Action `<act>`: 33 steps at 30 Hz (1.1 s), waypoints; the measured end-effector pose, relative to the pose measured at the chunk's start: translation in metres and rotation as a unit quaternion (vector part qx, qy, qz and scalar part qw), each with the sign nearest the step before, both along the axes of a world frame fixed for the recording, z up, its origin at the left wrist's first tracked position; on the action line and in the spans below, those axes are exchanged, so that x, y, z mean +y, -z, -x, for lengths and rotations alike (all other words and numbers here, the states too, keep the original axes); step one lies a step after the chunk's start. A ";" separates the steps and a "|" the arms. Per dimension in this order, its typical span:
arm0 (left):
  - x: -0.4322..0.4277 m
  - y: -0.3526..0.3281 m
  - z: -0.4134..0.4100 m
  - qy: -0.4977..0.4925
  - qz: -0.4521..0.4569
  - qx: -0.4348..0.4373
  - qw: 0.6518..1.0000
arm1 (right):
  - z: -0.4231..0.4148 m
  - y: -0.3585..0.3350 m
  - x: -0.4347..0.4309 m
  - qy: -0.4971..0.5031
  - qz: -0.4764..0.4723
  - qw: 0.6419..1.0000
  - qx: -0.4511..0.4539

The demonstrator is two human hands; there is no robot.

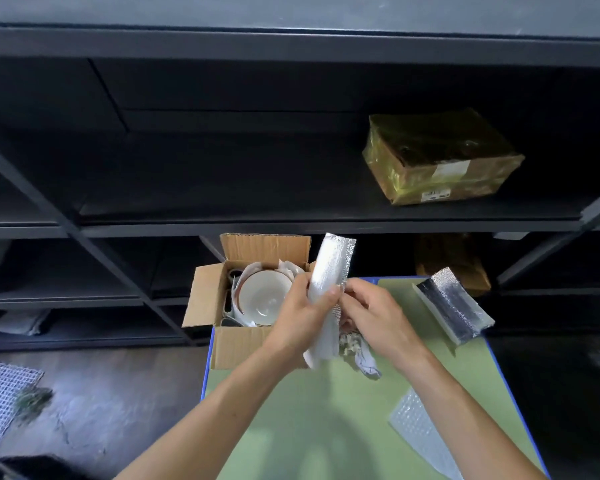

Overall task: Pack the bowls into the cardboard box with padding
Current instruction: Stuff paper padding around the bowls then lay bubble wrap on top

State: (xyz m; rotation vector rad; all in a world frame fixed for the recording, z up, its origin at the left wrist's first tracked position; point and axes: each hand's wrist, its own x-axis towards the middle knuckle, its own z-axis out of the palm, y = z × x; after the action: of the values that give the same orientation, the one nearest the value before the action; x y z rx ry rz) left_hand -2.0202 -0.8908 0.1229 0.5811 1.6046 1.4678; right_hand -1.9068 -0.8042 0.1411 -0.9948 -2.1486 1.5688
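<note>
An open cardboard box stands at the far left corner of the green table. Inside it a white bowl with a brown rim lies on white wrapping paper. My left hand grips a folded silver foil padding sheet that stands upright over the box's right edge. My right hand pinches the same sheet at its right side, just beside the left thumb. The sheet's white lower end hangs below my left hand.
A second folded foil pad lies at the table's far right. A bubble wrap piece lies near right, crumpled paper under my right wrist. Dark shelving behind holds a taped parcel. A mesh mat lies on the floor.
</note>
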 end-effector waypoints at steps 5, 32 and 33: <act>-0.001 0.001 0.021 -0.008 0.005 -0.024 1.000 | 0.021 0.008 -0.018 -0.018 -0.013 0.999 -0.041; -0.044 0.010 0.082 0.194 -0.043 0.334 0.921 | 0.047 0.007 -0.058 0.053 -0.109 0.992 -0.036; -0.045 0.012 0.084 0.200 -0.048 0.323 0.924 | 0.046 0.008 -0.060 0.053 -0.101 0.993 -0.031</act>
State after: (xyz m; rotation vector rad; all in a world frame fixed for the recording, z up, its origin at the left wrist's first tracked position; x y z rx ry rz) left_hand -2.1044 -0.9355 0.1110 1.4737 1.7514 1.0983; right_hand -1.9532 -0.8644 0.1331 -1.0832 -2.2048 1.2599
